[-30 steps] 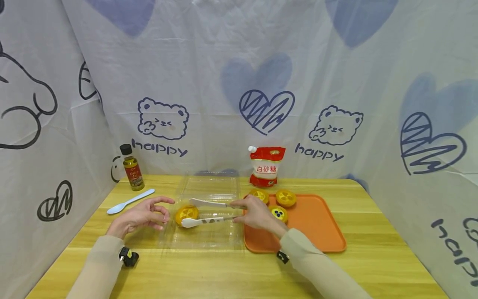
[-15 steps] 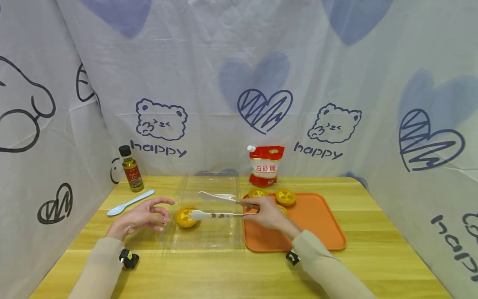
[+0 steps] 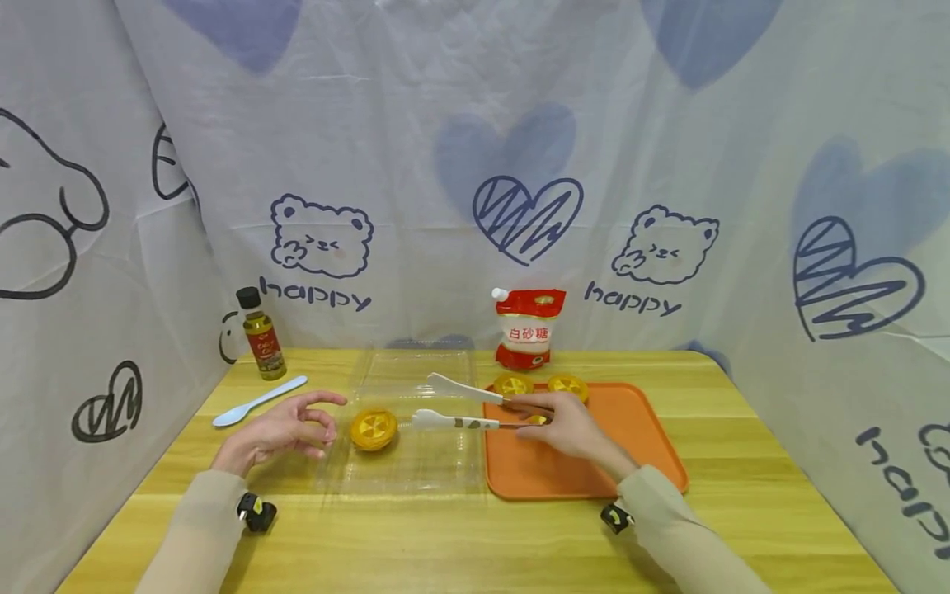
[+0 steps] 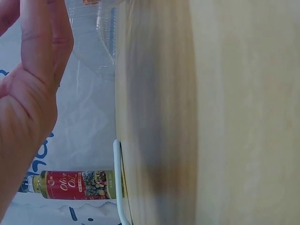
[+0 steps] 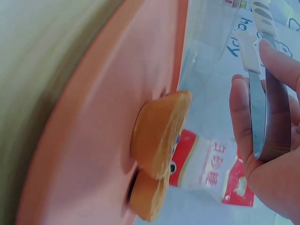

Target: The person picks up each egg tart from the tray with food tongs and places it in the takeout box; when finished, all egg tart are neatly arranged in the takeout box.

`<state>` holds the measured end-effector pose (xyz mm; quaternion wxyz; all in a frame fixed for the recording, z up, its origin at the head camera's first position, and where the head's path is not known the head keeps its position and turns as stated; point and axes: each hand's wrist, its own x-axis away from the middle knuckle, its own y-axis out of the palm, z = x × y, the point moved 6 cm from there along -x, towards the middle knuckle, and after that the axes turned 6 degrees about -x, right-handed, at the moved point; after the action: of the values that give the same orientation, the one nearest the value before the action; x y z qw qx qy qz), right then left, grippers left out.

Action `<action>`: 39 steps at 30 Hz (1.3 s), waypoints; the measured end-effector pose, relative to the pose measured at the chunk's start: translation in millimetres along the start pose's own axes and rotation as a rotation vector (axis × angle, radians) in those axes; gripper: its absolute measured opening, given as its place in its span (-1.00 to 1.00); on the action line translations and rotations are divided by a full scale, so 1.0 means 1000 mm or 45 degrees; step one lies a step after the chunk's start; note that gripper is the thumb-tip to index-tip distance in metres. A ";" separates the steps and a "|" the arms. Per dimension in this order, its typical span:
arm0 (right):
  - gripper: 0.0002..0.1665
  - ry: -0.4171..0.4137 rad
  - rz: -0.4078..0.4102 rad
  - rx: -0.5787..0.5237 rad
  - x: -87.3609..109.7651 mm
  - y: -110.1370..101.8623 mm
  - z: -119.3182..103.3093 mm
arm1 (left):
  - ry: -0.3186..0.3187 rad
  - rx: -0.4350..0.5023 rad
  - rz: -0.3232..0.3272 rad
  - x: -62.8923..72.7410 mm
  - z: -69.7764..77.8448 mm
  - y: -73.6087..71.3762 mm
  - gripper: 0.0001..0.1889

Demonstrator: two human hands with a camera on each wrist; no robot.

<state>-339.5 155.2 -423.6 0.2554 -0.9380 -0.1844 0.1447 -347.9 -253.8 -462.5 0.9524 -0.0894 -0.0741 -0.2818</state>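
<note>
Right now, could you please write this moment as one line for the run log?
right hand: holds empty tongs, tips apart | left hand: holds nothing | clear container: one tart inside | orange tray: more tarts

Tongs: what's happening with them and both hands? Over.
Right hand holding tongs, tips apart, nothing between them. Left hand holding nothing, near clear container. One tart inside container. Nothing seen between tongs and tart.
</note>
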 end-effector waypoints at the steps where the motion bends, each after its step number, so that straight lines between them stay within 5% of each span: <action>1: -0.44 0.001 0.007 0.013 0.001 -0.002 0.001 | -0.004 0.002 0.003 0.000 0.000 -0.001 -0.27; 5: -0.44 0.013 0.054 0.059 0.007 -0.012 0.004 | -0.004 0.003 0.002 -0.001 -0.001 -0.002 -0.26; 20: -0.45 0.069 0.063 -0.119 0.024 -0.039 0.026 | 0.008 0.007 -0.019 -0.003 -0.001 -0.002 -0.28; 24: -0.46 0.020 0.100 -0.037 0.031 -0.049 0.030 | 0.002 0.006 -0.019 -0.002 -0.002 -0.002 -0.29; 32: -0.42 -0.128 0.050 -0.174 0.040 -0.065 0.033 | 0.007 -0.009 -0.015 -0.002 0.000 -0.002 -0.26; 39: -0.42 0.038 0.055 0.021 0.051 -0.087 0.041 | 0.006 -0.005 -0.014 -0.002 0.000 -0.002 -0.28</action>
<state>-332.6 264.2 -420.1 0.2626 -0.9417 -0.1590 0.1378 -350.4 -254.8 -462.7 0.9509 -0.0901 -0.0718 -0.2873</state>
